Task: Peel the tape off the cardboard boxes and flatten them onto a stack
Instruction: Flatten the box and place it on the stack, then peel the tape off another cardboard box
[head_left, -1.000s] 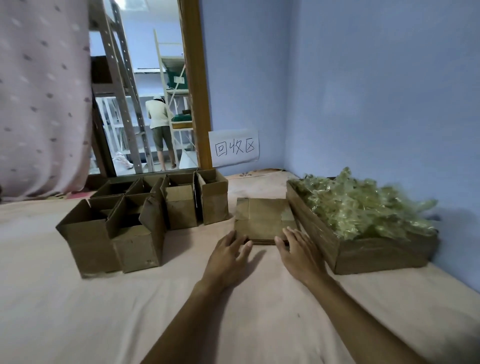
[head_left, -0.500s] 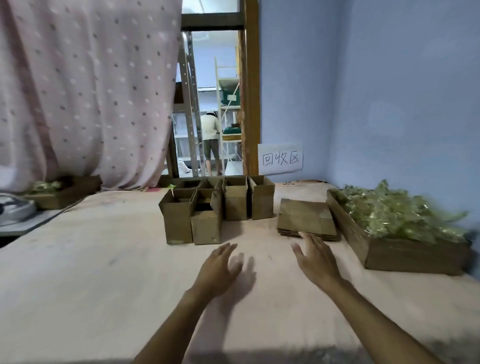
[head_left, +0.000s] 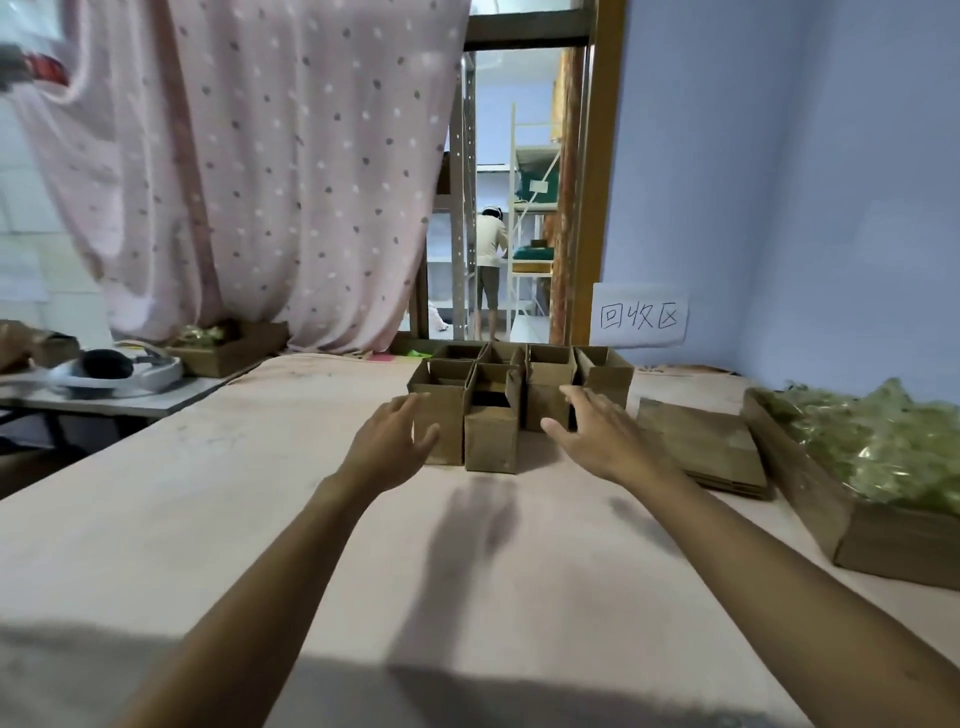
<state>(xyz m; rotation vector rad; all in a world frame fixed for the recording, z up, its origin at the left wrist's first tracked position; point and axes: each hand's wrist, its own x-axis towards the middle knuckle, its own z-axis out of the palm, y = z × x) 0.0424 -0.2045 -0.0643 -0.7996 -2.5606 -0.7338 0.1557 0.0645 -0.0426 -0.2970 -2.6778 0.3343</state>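
Observation:
Several small open-topped cardboard boxes (head_left: 491, 436) stand in a cluster at the far middle of the pink table (head_left: 260, 519). To their right lies a low stack of flattened boxes (head_left: 701, 447). My left hand (head_left: 392, 447) hovers just left of the front boxes with fingers spread, holding nothing. On the cluster's right side my right hand (head_left: 597, 436) is raised with its fingers also spread and empty. Whether either hand touches a box is unclear.
A wooden tray (head_left: 852, 514) heaped with crumpled clear tape (head_left: 878, 447) sits at the right edge by the blue wall. A paper sign (head_left: 640, 315) hangs behind the boxes. A side table with a headset (head_left: 104, 369) stands left; a person (head_left: 491, 270) stands in the doorway.
Both hands left the flattened stack and swung left to either side of the upright boxes. The view lifted and turned left, and the boxes now sit centred.

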